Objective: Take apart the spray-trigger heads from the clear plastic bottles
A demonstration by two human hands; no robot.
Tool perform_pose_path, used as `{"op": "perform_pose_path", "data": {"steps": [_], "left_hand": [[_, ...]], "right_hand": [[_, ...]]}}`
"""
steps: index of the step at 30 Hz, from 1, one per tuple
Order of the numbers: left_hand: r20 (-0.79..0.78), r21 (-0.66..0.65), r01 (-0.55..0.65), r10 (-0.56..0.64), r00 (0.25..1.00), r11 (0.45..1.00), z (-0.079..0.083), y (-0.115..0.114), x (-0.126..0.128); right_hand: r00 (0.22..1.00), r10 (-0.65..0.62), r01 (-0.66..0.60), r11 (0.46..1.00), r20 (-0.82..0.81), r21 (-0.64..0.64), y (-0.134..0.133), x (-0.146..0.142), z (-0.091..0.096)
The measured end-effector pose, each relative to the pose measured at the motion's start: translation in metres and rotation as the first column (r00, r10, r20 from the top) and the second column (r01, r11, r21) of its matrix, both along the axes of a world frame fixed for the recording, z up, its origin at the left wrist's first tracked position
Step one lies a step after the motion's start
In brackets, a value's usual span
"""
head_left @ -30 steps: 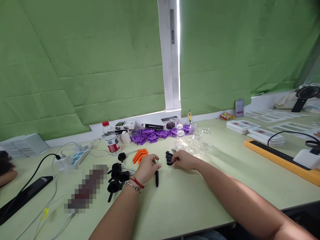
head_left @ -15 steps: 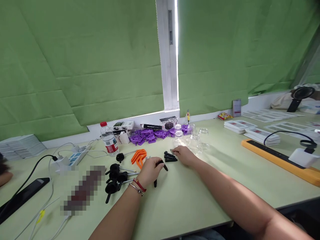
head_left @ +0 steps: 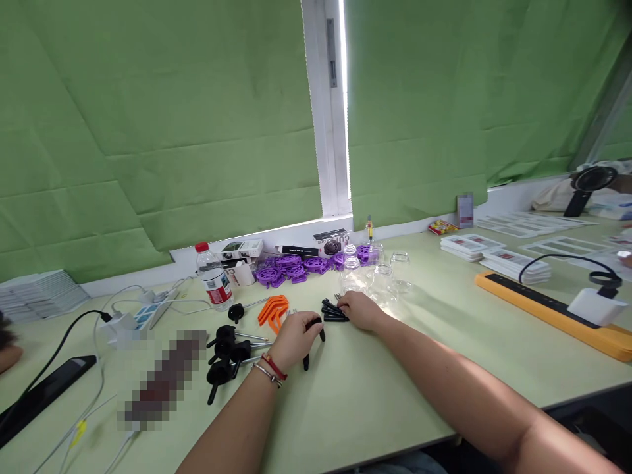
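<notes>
My left hand (head_left: 293, 339), with a red cord and a metal bangle at the wrist, is closed on a short black peg (head_left: 318, 325) just above the pale green table (head_left: 375, 395). Another black peg (head_left: 306, 361) lies under that hand. My right hand (head_left: 359, 309) rests on the table with its fingers curled at a small pile of black pegs (head_left: 332, 312). Black knobbed rods (head_left: 227, 352) lie left of my left hand, and orange plastic parts (head_left: 273, 309) lie behind it.
Clear glass jars (head_left: 380, 276) and purple plastic wheels (head_left: 291, 268) stand behind my hands. A water bottle (head_left: 211, 275), small boxes, cables and a black tablet (head_left: 39, 392) fill the left side. An orange bar (head_left: 548, 306) with a white device lies at right. Another person's hand shows at the left edge.
My left hand took a black peg off the table and now holds it raised. My right hand stayed at the pile of pegs. The view drifted slightly.
</notes>
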State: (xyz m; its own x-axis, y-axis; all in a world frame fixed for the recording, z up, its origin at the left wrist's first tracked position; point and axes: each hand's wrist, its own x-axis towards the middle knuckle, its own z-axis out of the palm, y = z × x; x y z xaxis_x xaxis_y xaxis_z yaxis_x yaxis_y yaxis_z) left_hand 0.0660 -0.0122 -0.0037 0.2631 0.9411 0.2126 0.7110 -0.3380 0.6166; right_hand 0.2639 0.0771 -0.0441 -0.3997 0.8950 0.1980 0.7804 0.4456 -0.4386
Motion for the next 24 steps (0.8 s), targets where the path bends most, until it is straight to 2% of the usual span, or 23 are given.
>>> {"op": "perform_pose_path", "data": {"steps": [5,13,24], "left_hand": [[0.006,-0.008,-0.003,0.003,1.000,1.000,-0.0001,0.0002,-0.0006],[-0.001,-0.014,-0.028,0.028,1.000,1.000,-0.0007,0.0009,-0.0022],[0.026,-0.029,-0.018,0.019,0.999,0.999,-0.0057,0.0034,-0.0021]], "right_hand": [[0.997,-0.075,0.074,0.996,0.008,0.057,0.0019,-0.0019,0.0047],[0.991,-0.025,0.013,0.996,0.134,0.093,0.0089,-0.0078,0.0026],[0.992,-0.027,0.017,0.997,0.127,0.074,0.0093,-0.0047,-0.0011]]}}
